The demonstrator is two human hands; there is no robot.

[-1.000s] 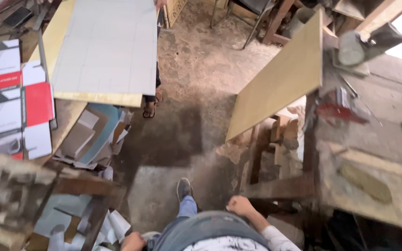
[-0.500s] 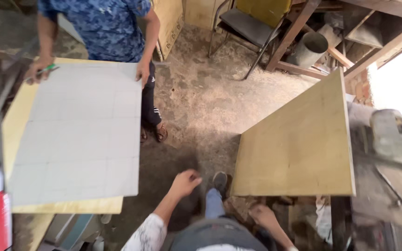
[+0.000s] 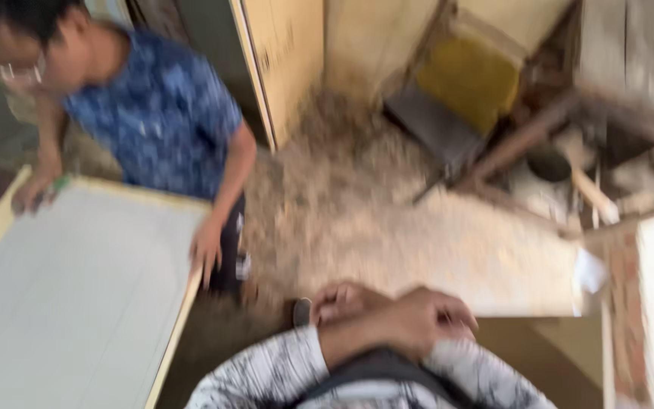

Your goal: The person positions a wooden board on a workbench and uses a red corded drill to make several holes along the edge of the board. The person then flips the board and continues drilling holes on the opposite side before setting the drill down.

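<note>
The view is heavily blurred. My two hands meet in front of my chest, low in the middle. My left hand (image 3: 425,318) comes from the white patterned sleeve (image 3: 266,375) and lies over my right hand (image 3: 341,300), whose curled fingers show just behind it. Neither hand seems to hold anything. A tan plywood board (image 3: 550,344) lies just to the right of my hands. On the left, a pale grey sheet (image 3: 70,303) rests on a yellow board (image 3: 179,333).
A person in a blue patterned shirt (image 3: 153,113) stands at the far side of the grey sheet, with one hand (image 3: 206,250) on its right edge and the other hand (image 3: 33,195) holding a green pen. A yellow-backed chair (image 3: 456,98), wooden beams and a leaning panel (image 3: 289,53) stand behind.
The camera has tilted up and closer to the other person. My hands, apart half a second ago, have come together in front of my chest.
</note>
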